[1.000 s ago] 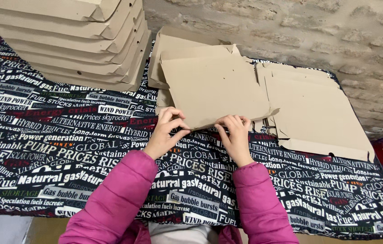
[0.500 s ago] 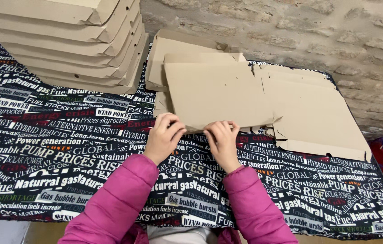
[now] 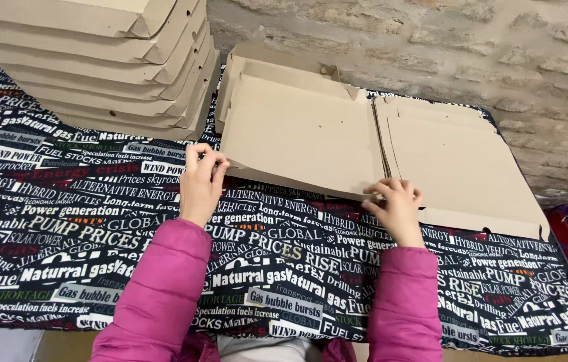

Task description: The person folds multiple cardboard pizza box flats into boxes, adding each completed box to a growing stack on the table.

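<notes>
We see plain tan cardboard (image 3: 304, 134) on a black cloth (image 3: 96, 221) patterned all over with white, red and green lettering. Our sleeves (image 3: 163, 295) are bright pink, and the stacked boxes (image 3: 96, 60) match the tan. The wall (image 3: 431, 47) is beige-grey brick.

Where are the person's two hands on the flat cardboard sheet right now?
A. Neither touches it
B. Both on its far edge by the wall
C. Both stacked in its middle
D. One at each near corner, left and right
D: the left hand grips the near left corner of the flat cardboard sheet, and the right hand presses the near right corner, both along the edge closest to the person.
</notes>
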